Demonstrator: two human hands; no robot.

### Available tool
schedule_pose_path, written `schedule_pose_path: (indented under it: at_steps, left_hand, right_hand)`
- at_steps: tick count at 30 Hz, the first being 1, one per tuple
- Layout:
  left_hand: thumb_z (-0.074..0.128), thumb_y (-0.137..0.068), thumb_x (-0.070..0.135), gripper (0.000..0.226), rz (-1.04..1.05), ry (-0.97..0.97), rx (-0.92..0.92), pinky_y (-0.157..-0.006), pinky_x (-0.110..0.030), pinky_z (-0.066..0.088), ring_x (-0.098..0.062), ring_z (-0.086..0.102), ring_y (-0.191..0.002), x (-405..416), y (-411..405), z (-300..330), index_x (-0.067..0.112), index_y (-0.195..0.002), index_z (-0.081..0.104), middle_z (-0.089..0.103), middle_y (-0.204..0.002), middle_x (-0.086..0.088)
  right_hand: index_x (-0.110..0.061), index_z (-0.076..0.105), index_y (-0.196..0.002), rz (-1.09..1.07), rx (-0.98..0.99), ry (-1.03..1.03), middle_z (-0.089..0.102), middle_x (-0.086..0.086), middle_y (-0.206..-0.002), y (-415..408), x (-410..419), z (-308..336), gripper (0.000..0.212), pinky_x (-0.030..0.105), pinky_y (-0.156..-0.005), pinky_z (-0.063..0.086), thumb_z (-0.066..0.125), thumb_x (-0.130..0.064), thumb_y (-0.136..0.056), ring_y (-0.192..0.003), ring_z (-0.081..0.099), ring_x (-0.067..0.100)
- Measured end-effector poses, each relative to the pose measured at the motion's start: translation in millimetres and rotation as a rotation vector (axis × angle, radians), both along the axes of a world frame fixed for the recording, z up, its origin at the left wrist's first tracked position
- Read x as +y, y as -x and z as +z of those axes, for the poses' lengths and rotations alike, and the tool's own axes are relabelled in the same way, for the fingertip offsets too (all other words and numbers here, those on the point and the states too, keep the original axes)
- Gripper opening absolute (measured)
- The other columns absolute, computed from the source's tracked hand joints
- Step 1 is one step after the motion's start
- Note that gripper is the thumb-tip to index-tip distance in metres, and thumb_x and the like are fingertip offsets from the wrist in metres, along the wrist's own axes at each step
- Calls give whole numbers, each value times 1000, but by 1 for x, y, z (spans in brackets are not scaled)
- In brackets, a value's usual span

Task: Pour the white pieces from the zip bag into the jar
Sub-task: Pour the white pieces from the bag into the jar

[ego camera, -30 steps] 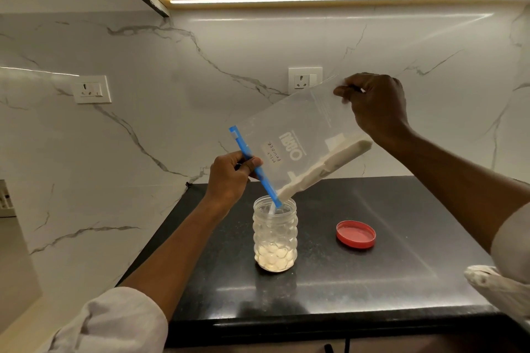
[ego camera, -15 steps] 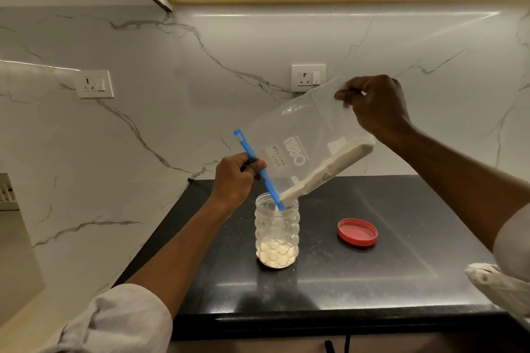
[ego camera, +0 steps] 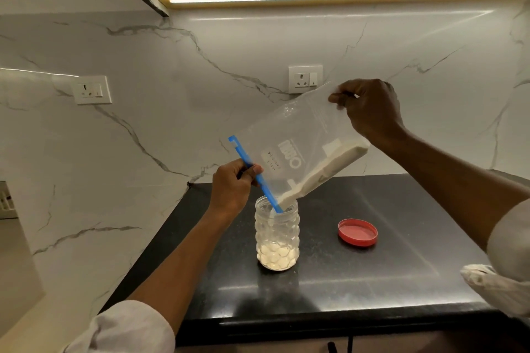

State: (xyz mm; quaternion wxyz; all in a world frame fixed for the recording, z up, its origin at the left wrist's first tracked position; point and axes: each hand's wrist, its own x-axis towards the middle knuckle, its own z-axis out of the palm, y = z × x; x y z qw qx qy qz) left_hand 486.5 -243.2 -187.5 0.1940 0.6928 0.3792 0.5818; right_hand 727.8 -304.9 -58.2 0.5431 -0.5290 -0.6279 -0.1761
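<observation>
A clear zip bag (ego camera: pixel 298 137) with a blue zip strip hangs tilted over a clear bubble-textured jar (ego camera: pixel 277 233) on the black counter (ego camera: pixel 358 272). My left hand (ego camera: pixel 232 186) pinches the blue strip near the bag's mouth, whose lower corner dips into the jar's opening. My right hand (ego camera: pixel 370 109) grips the bag's raised bottom corner. White pieces (ego camera: pixel 324 172) lie along the bag's lower edge, sloping toward the jar. More white pieces (ego camera: pixel 276 256) fill the bottom quarter of the jar.
A red jar lid (ego camera: pixel 357 232) lies upside up on the counter to the right of the jar. Marble wall with two sockets (ego camera: pixel 305 79) stands behind. The counter's front edge runs just below the jar; a white cloth (ego camera: pixel 493 284) shows at right.
The bag and both hands hold almost the same pose. The layer of white pieces in the jar looks about the same; the view has shifted slightly.
</observation>
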Motion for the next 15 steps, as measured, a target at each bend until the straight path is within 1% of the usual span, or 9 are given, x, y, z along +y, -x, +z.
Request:
schedule_pose_path:
  at_steps: [2,5,8,11,14,15]
  left_hand:
    - [67,-91,22,18,2,8,-10,-64,-13,55,-3,69,-69,0,0,-3,9,-103,69,71,-93,0]
    - [67,-91,21,17,5,11,-11,-62,-13,55,-4,69,-69,-1,-1,-3,8,-102,70,72,-92,-3]
    - [67,-91,22,12,-7,7,-19,-61,-11,54,-1,69,-66,-1,0,0,14,-99,67,69,-90,3]
    - [67,-91,21,18,4,-3,-5,-63,-13,56,-4,69,-68,-1,-1,1,8,-103,69,69,-92,2]
    - [67,-91,21,15,2,-12,-19,-61,-11,53,0,67,-63,-1,-1,4,9,-100,69,69,-85,2]
    - [67,-91,20,14,4,-20,-13,-60,-11,53,0,67,-63,-2,-2,5,9,-99,69,69,-86,2]
  right_hand:
    - [-19,77,-97,5,17,-24,75,-3,-90,0,-1,0,14,35,-80,56,66,-24,-91,-83,68,16]
    - [-17,77,-101,3,-25,20,76,0,-93,1,-1,0,16,38,-83,56,67,-24,-90,-85,68,17]
    - [-19,77,-98,-1,9,-37,76,-3,-90,0,-3,2,14,38,-82,57,65,-24,-91,-84,68,15]
    - [-19,77,-99,1,-10,-2,75,-5,-86,1,-3,2,14,38,-81,57,67,-25,-91,-81,68,14]
    - [-22,77,-95,-7,24,-55,73,-11,-84,-1,-4,2,13,37,-79,57,65,-23,-91,-81,67,12]
    - [-22,77,-95,-2,24,-46,73,-10,-84,-1,-5,3,12,38,-79,57,66,-24,-91,-81,67,13]
